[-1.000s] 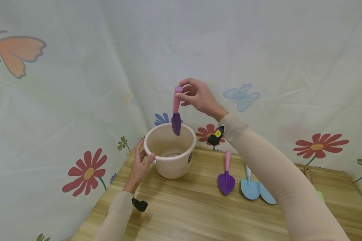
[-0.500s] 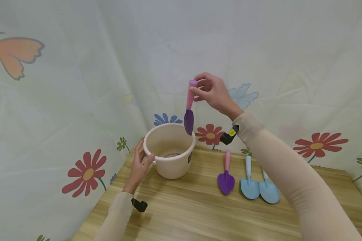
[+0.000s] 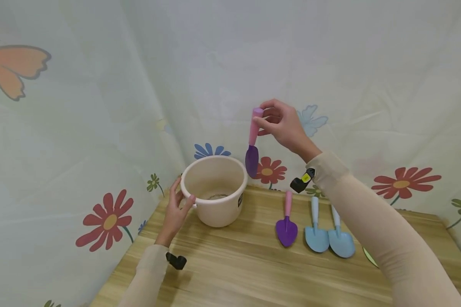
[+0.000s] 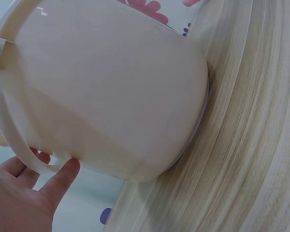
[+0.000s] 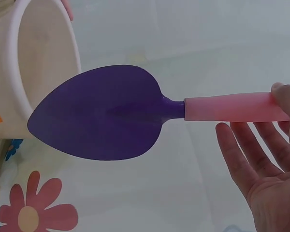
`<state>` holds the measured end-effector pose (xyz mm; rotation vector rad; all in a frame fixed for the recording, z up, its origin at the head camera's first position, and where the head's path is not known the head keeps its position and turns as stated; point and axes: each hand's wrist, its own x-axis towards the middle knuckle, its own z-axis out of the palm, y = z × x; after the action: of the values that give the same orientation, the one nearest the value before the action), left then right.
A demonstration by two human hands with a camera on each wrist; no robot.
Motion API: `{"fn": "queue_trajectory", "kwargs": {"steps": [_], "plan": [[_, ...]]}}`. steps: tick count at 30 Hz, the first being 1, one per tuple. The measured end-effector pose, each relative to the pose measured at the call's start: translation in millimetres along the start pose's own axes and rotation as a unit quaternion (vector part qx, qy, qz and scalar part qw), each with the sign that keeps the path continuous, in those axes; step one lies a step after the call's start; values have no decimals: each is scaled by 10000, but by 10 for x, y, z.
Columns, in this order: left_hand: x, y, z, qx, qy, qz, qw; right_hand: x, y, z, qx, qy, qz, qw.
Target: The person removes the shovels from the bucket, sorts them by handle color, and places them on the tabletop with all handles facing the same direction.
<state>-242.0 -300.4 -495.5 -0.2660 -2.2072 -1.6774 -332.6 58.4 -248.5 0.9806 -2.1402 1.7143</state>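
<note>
My right hand (image 3: 286, 123) pinches a trowel by the upper end of its pink handle. This trowel (image 3: 252, 161) hangs point down, its purple blade just right of the bucket's rim. In the right wrist view the blade (image 5: 101, 113) shows whole, with the thumb on one side of the handle and the fingers on the other. The cream bucket (image 3: 219, 211) stands upright on the table at the back left. At its left side my left hand (image 3: 174, 215) holds it, thumb and fingers spread near the rim and the handle (image 4: 7, 113).
A second purple trowel with a pink handle (image 3: 287, 231) lies on the wooden table (image 3: 253, 273). Right of it lie two light blue shovels (image 3: 317, 238), side by side. A green edge (image 3: 370, 257) shows beside my right sleeve. A flowered curtain (image 3: 230, 64) rises behind.
My right hand has carried the trowel to the right, from above the bucket's opening to beside its right rim. The left hand stays on the bucket.
</note>
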Motion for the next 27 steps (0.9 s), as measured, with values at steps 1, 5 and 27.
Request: {"fn": "queue_trajectory", "kwargs": {"steps": [1, 5, 27], "plan": [[-1, -1, -1, -2, 8, 22, 10000, -22, 7, -2, -40, 34, 16, 10000], [-2, -8, -9, -45, 23, 49, 10000, -99, 54, -4, -158, 156, 53, 9997], [-30, -16, -46, -8, 45, 33, 10000, -569, 640, 44, -562, 492, 58, 9972]]}}
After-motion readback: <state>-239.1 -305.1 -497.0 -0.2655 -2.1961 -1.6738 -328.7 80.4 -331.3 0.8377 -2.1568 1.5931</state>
